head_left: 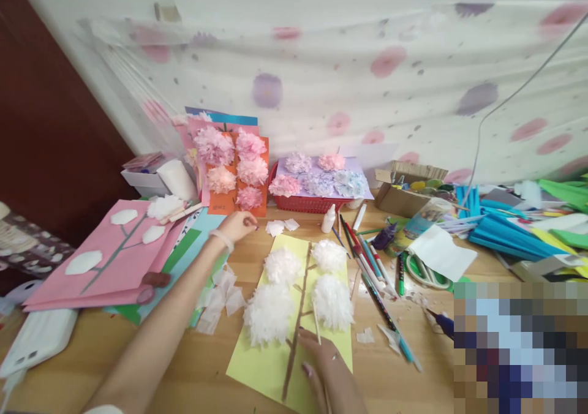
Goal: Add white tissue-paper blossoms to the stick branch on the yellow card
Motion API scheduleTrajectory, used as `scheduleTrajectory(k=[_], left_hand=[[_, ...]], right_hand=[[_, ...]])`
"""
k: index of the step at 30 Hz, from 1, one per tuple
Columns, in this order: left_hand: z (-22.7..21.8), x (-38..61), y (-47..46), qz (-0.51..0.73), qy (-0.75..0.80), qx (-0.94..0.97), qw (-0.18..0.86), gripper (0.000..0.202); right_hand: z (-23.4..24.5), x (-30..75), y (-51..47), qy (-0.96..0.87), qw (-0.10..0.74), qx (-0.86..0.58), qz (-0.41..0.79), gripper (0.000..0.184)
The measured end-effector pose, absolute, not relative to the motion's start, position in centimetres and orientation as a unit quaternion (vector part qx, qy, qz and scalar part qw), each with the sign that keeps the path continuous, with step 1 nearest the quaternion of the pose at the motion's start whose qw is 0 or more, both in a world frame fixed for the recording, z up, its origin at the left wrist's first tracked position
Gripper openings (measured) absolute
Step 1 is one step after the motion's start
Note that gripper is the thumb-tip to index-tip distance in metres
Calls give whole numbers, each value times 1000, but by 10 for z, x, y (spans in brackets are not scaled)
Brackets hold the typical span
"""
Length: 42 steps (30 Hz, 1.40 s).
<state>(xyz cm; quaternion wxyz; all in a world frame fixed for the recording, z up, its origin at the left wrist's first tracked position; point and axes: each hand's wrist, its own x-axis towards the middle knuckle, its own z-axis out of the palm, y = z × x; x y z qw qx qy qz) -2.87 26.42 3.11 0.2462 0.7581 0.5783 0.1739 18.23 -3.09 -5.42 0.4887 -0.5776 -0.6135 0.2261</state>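
My left hand point(237, 225) reaches far forward, its fingers curled at the bottom edge of the orange card point(237, 178) that bears pink tissue flowers; what they pinch is too small to name. Nearer me, my right hand point(327, 365) rests on the yellow-green sheet point(271, 365) and grips a thin wooden stick point(316, 320) that points up between the white tissue flowers point(271, 311). A brown paper stem point(296, 328) runs up the sheet's middle. Small white tissue pieces point(282, 226) lie just right of my left hand.
A red basket point(303, 203) with a lilac flower card stands behind the sheet, and a glue bottle point(328, 218) is beside it. Several pens point(367, 261) and green scissors point(425, 273) lie right. Pink cards point(110, 255) lie left, blue folded paper point(500, 230) far right. A cardboard box point(404, 190) stands at the back.
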Motion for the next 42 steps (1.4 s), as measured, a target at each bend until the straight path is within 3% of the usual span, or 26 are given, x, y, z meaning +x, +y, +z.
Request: scheduleTrajectory(k=[5, 8, 15, 18, 22, 30, 32, 34, 38, 40, 42], left_hand=[[4, 19, 301, 180, 561, 770, 246, 36], [-6, 28, 310, 177, 546, 776, 262, 26], [-3, 23, 307, 210, 537, 747, 332, 13], [5, 15, 302, 244, 536, 715, 376, 19], [15, -2, 287, 301, 527, 672, 424, 36], [20, -42, 207, 393, 524, 580, 485, 67], [21, -46, 179, 402, 515, 553, 517, 67], [23, -47, 153, 396, 511, 539, 540, 65], [25, -43, 110, 354, 479, 530, 604, 62], [25, -39, 94, 330, 457, 529, 635, 56], [25, -34, 82, 314, 435, 523, 662, 51]], right_hand=[[-59, 194, -38, -700, 397, -552, 218, 72], [-55, 202, -38, -718, 360, -557, 213, 79], [-45, 215, -33, -713, 367, -568, 188, 74], [-35, 222, -29, -721, 353, -565, 192, 58], [-14, 228, -18, -747, 262, -582, 186, 39], [1, 230, 13, -801, 165, -567, 95, 59], [4, 229, 13, -793, 181, -576, 86, 60], [10, 224, 10, -759, 243, -597, 90, 49], [22, 186, 5, -601, 474, -603, 223, 22], [22, 156, 8, -503, 567, -543, 360, 29], [18, 128, 13, -437, 589, -473, 487, 41]])
